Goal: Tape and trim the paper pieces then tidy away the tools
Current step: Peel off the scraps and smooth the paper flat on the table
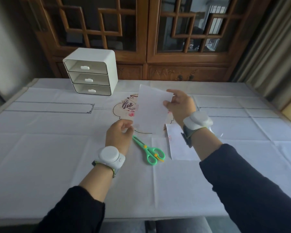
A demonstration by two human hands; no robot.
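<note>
While I hold the white paper sheet (pixel 150 110) up above the counter (pixel 40 148), my two hands grip it at opposite corners: my left hand (pixel 119 133) pinches the lower left corner between thumb and fingertips, and my right hand (pixel 179 102) pinches the upper right edge, thumb on the near face and fingers curled behind. Both hands are closed on the sheet, which is tilted, its top leaning away from me. I cannot tell whether any tape is on it. Below it on the counter, a second piece of white paper (pixel 180 145) lies flat, partly under my right forearm. The green scissors (pixel 149 151) rest on the counter just beside my left wrist, blades closed and pointing towards my left hand, handles towards me. The counter is covered by a white cloth (pixel 242 132) with thin dark lines and a printed drawing (pixel 126 106) in the middle, partly hidden behind the raised sheet. At the far left of the counter stands a small white drawer unit (pixel 91 71) with three drawers, all pushed in. Each of my wrists carries a white round device (pixel 110 155) on a strap, and dark sleeves cover my forearms.
</note>
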